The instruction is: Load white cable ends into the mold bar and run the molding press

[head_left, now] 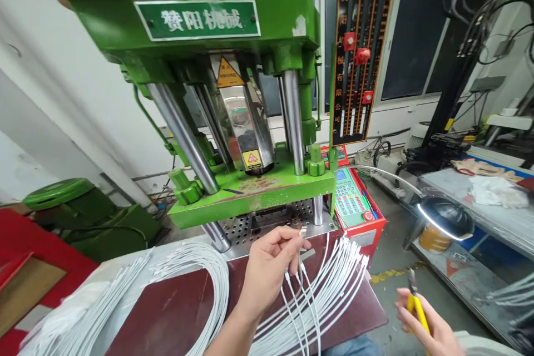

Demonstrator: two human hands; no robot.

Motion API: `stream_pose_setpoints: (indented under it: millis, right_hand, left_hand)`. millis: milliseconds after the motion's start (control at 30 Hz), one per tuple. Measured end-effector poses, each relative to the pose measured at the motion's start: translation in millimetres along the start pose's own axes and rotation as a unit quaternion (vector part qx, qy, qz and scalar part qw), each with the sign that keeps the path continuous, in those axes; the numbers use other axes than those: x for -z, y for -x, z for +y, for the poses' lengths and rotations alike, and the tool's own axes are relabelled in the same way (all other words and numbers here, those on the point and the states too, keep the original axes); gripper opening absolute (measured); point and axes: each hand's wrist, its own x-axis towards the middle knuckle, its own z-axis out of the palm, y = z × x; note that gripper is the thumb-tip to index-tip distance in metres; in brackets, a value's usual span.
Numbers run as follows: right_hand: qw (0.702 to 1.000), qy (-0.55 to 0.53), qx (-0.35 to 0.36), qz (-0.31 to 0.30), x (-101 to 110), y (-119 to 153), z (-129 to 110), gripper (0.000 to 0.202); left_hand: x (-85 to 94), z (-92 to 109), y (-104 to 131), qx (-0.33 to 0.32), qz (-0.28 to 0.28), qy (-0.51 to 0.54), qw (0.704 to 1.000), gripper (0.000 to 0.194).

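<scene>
My left hand (271, 261) is closed in a pinch on the end of a white cable, and a small connector tip (303, 231) shows above the fingertips. A few more white cables hang just below these fingers. To their right lies a fanned bundle of white cables (334, 283) on a dark red board (362, 311). At the lower right, my right hand (436, 325) is wrapped round yellow-handled cutting pliers (418, 308), with their metal jaws pointing up. The pliers are well apart from the cables.
A green press (254, 200) with steel columns stands straight ahead. Coiled white cables (221, 278) lie to the left. On the right are a red control box (362, 217), a desk lamp (446, 217) and a metal shelf (488, 222) with gloves.
</scene>
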Motion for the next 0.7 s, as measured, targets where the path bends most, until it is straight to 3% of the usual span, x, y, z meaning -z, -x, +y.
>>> stream_pose_setpoints:
  millis: [133,233,333,433,533,600,700]
  right_hand:
    - [0.978,-0.012,0.114,-0.174,-33,5,-98,0.027]
    - [0.965,-0.061,0.173,-0.186,-46,0,-155,0.024]
    - [0.952,-0.113,0.22,-0.18,-57,-8,-187,0.028]
    - [0.947,-0.135,0.219,-0.191,-68,-14,-199,0.026]
    - [0.952,-0.125,0.208,-0.184,-73,-15,-200,0.023]
    - [0.954,-0.121,0.207,-0.18,-73,-16,-200,0.022]
    - [0.952,-0.133,0.201,-0.191,-70,-18,-199,0.024]
  left_hand:
    - [-18.3,-4,2,-0.06,0.043,-0.128,0.989,0.011]
    - [-32.5,-11,5,-0.186,0.044,-0.226,0.955,0.003]
    - [-42.5,-17,6,-0.299,0.021,-0.28,0.912,0.015]
    - [-47.5,-20,6,-0.339,-0.01,-0.295,0.893,0.019]
    - [-49.1,-20,5,-0.288,-0.016,-0.267,0.919,0.014]
    - [-49.0,-19,6,-0.184,-0.032,-0.228,0.956,0.007]
    - [-46.6,-17,7,-0.017,-0.131,-0.172,0.976,0.017]
